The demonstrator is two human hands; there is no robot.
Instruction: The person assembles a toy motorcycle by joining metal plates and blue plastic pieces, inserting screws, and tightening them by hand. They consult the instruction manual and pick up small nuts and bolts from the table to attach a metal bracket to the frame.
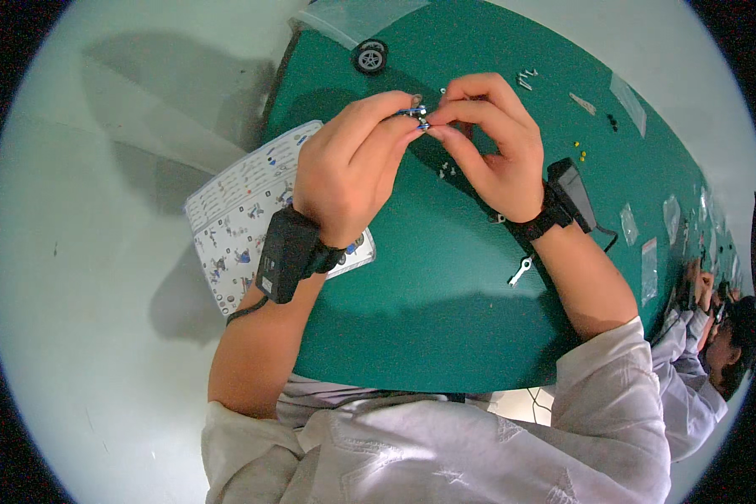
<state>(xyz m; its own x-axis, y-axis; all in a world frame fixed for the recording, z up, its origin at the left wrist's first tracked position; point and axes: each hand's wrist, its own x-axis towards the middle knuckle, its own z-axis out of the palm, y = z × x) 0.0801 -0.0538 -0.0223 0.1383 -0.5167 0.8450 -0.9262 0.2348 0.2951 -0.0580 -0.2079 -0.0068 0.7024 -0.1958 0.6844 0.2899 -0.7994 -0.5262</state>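
Observation:
Between my two hands, above the far half of the green table (428,328), is a small blue and silver metal part (418,112). My left hand (353,155) pinches it from the left with thumb and fingers. From the right, my right hand (496,139) brings its closed thumb and fingertips against the part's right end; exactly what they grip there is too small to make out. An instruction sheet (244,202) with printed pictures lies partly beneath my left wrist. A small silver wrench (522,270) rests on the table near my right wrist.
Black wheels (370,57) stand at the far left by a clear plastic bag (353,21). Screws (526,80), yellow pieces (580,152) and black pieces (612,123) lie at the far right. Several small bags (649,269) line the right edge, where another person (697,370) sits.

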